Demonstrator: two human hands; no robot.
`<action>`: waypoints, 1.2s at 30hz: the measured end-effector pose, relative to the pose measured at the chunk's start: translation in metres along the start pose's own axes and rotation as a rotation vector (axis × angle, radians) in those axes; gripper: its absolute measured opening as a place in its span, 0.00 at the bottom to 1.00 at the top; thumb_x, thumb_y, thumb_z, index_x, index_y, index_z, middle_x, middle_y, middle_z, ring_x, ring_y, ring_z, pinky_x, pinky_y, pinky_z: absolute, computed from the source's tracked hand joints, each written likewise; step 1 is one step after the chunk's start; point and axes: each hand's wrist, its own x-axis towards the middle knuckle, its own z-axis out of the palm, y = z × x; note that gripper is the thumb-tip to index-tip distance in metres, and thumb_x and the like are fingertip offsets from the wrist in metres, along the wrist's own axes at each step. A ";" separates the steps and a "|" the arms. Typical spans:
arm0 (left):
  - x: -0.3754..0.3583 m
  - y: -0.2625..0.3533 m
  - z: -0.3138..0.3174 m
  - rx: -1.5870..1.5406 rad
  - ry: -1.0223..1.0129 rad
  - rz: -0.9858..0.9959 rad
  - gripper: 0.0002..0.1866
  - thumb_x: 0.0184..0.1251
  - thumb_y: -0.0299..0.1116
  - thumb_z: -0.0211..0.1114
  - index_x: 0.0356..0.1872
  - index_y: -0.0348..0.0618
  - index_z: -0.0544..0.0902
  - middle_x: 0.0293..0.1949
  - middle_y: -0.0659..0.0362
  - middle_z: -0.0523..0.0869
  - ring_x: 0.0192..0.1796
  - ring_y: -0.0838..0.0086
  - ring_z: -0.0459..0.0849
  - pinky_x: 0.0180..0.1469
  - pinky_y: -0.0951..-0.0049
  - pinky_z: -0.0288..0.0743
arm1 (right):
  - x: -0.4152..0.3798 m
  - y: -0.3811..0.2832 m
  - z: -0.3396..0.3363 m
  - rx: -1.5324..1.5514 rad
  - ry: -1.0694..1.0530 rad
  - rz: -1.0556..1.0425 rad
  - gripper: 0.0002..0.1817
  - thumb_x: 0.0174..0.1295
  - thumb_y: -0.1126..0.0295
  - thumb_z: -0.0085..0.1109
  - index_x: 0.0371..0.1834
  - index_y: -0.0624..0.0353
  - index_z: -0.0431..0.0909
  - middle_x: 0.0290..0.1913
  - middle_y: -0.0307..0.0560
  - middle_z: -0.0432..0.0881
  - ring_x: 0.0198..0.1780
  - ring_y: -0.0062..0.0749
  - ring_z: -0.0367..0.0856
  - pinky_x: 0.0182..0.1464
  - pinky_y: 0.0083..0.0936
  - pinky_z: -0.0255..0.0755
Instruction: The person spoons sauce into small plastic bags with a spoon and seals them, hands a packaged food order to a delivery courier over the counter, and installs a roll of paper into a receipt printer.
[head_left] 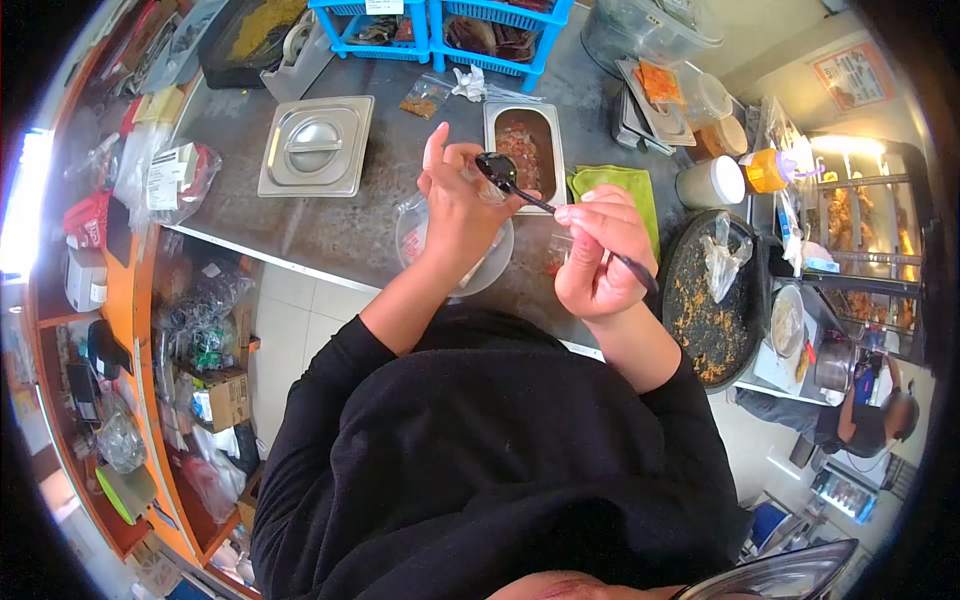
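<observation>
Head view. My right hand (597, 252) is closed in a pinch on the handle of a black spoon (520, 185); the handle runs out past my fist toward the lower right. The spoon's bowl sits up at my left hand (457, 205), touching the fingers. My left hand is half-curled around something clear, probably a small plastic bag; I cannot tell its exact shape, as the hand hides most of it. Both hands are raised above a clear round container (497, 268) on the grey counter (340, 235). Just beyond my hands: an open steel pan (525, 140) with reddish chopped filling. Left of it, a second pan under a steel lid (316, 146). A green cloth (628, 184) lies right of the open pan.
</observation>
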 end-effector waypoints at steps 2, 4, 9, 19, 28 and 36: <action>0.001 -0.001 0.001 0.011 0.009 0.008 0.62 0.37 0.34 0.83 0.67 0.34 0.44 0.43 0.56 0.77 0.45 0.61 0.77 0.56 0.55 0.59 | -0.004 0.002 0.001 0.060 0.073 0.080 0.08 0.59 0.83 0.55 0.41 0.64 0.73 0.31 0.49 0.81 0.28 0.35 0.78 0.35 0.29 0.74; 0.001 -0.001 0.002 0.006 0.015 0.020 0.62 0.37 0.35 0.83 0.67 0.34 0.44 0.43 0.55 0.77 0.46 0.60 0.77 0.57 0.55 0.59 | -0.010 0.004 0.004 0.157 0.192 0.221 0.05 0.64 0.80 0.53 0.42 0.65 0.72 0.34 0.50 0.80 0.30 0.32 0.79 0.36 0.27 0.75; 0.001 -0.001 0.000 -0.011 -0.005 0.010 0.62 0.39 0.39 0.83 0.67 0.35 0.42 0.43 0.54 0.75 0.45 0.61 0.74 0.57 0.55 0.60 | -0.014 0.027 -0.006 0.250 0.509 0.677 0.09 0.72 0.71 0.47 0.45 0.67 0.70 0.38 0.50 0.77 0.37 0.28 0.79 0.37 0.23 0.82; 0.006 0.012 -0.003 -0.268 -0.068 -0.030 0.62 0.40 0.37 0.84 0.66 0.38 0.41 0.41 0.53 0.67 0.42 0.69 0.67 0.50 0.67 0.66 | -0.040 0.020 -0.012 -0.026 -0.435 0.574 0.19 0.49 0.88 0.52 0.45 0.61 0.78 0.50 0.49 0.81 0.55 0.38 0.79 0.56 0.28 0.72; 0.014 0.047 -0.025 -0.766 -0.337 -0.161 0.40 0.56 0.34 0.74 0.66 0.37 0.59 0.47 0.55 0.76 0.48 0.75 0.76 0.51 0.76 0.72 | -0.040 0.007 -0.012 0.567 0.093 1.062 0.07 0.59 0.81 0.62 0.39 0.63 0.77 0.34 0.40 0.84 0.37 0.20 0.82 0.41 0.19 0.76; -0.001 0.050 -0.023 -0.759 -0.303 -0.259 0.08 0.67 0.27 0.64 0.41 0.33 0.84 0.32 0.61 0.86 0.35 0.85 0.80 0.39 0.84 0.74 | -0.039 -0.006 -0.028 0.627 0.275 1.018 0.06 0.60 0.77 0.65 0.39 0.64 0.82 0.36 0.40 0.85 0.36 0.17 0.80 0.39 0.15 0.74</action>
